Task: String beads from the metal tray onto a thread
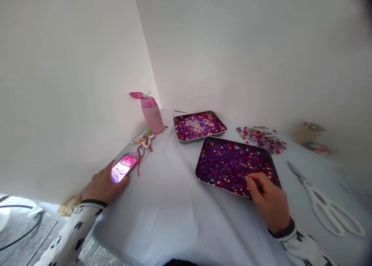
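1. Both hands rest at the table (171, 204), well apart: the left hand (101, 184) by its left edge, the right hand (270, 202) toward its right side.
2. Curled around the lower end of a lit phone (124, 168), the left hand grips it, fingers along one side and thumb along the other.
3. The right hand is closed in a pinch, thumb against forefinger, at the near right part of the front tray (222, 187); whether a bead sits between the fingertips cannot be told.
4. That tray lies right of the table's middle, directly ahead of the right hand, its floor covered with purple, red and white beads (226, 161).
5. The rear tray (200, 138), also beaded, stands just beyond its far left corner, near the table's far edge.
6. Loose beads (263, 139) lie near that edge, right of the rear tray.
7. White-handled scissors (309, 186) lie to the right of the right hand.
8. A pink bottle (154, 119), lid raised, stands by the table's far left corner.
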`<state>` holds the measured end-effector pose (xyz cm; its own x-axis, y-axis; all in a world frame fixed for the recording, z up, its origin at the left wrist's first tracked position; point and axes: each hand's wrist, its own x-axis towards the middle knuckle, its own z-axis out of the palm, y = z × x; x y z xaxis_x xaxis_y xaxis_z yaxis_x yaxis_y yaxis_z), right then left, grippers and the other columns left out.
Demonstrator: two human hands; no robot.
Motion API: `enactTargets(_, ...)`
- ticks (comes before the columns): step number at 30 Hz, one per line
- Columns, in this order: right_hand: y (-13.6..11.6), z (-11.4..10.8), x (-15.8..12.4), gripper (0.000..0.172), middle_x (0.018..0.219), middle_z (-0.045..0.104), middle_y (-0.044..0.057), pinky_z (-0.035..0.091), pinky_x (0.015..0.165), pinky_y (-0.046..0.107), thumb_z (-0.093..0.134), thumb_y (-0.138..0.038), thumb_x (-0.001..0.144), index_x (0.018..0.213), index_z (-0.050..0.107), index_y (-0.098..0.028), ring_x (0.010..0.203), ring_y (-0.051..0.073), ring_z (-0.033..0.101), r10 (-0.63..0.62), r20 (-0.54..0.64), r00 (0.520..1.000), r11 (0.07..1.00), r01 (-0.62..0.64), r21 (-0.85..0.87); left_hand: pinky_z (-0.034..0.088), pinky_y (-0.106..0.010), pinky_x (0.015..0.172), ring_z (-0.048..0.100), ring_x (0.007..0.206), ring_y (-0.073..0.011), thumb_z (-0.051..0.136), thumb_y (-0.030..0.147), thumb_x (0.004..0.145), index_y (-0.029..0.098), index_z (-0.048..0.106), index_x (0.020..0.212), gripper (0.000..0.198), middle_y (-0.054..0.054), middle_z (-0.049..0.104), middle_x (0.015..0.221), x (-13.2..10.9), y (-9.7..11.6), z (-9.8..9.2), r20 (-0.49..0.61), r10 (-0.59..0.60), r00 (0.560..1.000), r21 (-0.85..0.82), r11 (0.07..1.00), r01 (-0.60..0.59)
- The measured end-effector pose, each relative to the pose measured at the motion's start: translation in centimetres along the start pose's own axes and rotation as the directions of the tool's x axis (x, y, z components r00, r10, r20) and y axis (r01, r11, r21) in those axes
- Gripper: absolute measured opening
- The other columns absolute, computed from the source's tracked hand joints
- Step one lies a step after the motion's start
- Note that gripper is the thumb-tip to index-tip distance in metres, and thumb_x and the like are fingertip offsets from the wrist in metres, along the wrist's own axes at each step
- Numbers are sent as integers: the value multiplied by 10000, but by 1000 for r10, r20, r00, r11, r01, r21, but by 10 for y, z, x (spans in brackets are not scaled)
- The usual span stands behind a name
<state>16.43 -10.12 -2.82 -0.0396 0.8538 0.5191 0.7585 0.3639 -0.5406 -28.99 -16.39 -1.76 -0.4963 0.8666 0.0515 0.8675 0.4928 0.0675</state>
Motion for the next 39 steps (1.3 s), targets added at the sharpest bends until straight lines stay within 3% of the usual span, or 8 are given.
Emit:
enactTargets(7,-1,1,1,169,600,605,-33,403,513,193,490,-322,840,779,585,-196,480,99,554,-14,-5,1000,1000,14,-2,356,-468,960,425,1182,-354,482,498,750,106,345,1293,684,-189,436,1303,-11,41,-2,-294,133,946,-51,987,-155)
enactTargets(11,-1,1,1,184,589,601,-29,406,508,194,479,-326,842,775,590,-195,475,101,552,-8,5,1000,1000,8,5,365,-402,978,489,1111,-249,516,379,785,173,459,1207,473,-98,551,1186,-36,101,-10,-460,374,805,-176,850,-496)
enactTargets(15,-2,1,1,200,589,601,-20,410,512,208,465,-335,848,778,588,-193,478,111,556,8,29,1000,1000,-8,3,396,-377,922,527,1023,-216,525,279,801,205,539,1120,328,-76,604,1079,-66,157,-18,-419,606,677,-279,623,-730)
enactTargets(19,-2,1,0,196,620,616,-11,413,518,216,462,-338,849,789,586,-198,510,121,570,34,55,998,999,-36,31,389,-370,903,540,967,-188,508,239,820,201,568,1089,278,-68,624,1042,-79,197,-25,-406,758,510,-336,396,-855)
enactTargets(23,-2,0,1,190,640,617,-9,410,528,219,455,-326,848,808,589,-198,525,120,558,74,57,996,995,-77,68,383,-370,897,539,963,-181,468,250,850,190,588,1060,248,-61,635,1027,-69,231,-34,-358,848,390,-325,279,-904)
enactTargets(26,-4,-2,4,176,636,591,-11,401,559,230,459,-300,843,787,587,-193,545,121,527,105,19,994,989,-106,106,398,-355,882,550,959,-176,442,227,861,182,598,1037,239,-59,644,1007,-48,254,-39,-338,863,376,-343,259,-903)
enactTargets(31,-4,-4,13,171,705,556,4,389,618,247,465,-270,831,747,588,-186,655,135,507,119,-25,993,976,-112,186,440,-275,829,585,905,-145,431,189,856,176,617,979,223,-34,657,968,-14,283,-39,-282,832,478,-508,293,-810)
enactTargets(39,-1,-6,20,214,600,516,-31,350,536,227,497,-344,811,703,581,-179,553,110,438,318,48,947,900,-317,300,437,-229,744,588,803,-132,482,170,797,185,630,845,157,-4,655,860,-8,307,-26,-56,932,358,-517,279,-809)
